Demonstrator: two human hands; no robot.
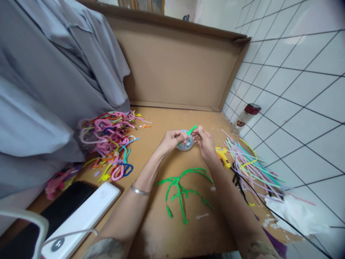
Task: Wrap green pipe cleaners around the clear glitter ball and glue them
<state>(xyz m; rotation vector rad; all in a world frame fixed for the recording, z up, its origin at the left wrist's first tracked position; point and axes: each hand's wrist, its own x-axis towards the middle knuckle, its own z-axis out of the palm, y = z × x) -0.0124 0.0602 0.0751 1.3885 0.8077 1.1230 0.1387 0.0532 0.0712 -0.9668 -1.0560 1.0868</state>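
Observation:
My left hand [174, 139] pinches a short piece of bright green pipe cleaner [192, 130] between thumb and forefinger. At its upper right end, the curled fingers of my right hand [203, 139] close on it; the exact contact is partly hidden. Both hands are over a small round clear dish [185, 145] with a bluish look, whose contents I cannot make out. Nearer to me, between my forearms, lies a branching shape of green pipe cleaners [178, 181] with several drooping arms.
A tangled pile of coloured pipe cleaners [107, 133] lies left. At right are a yellow hot glue gun [223, 157], straight pastel pipe cleaners [250, 165], a red-lidded jar [245, 117] and white tissue [293, 216]. A white power bank [86, 216] lies front left; cardboard [175, 64] stands behind.

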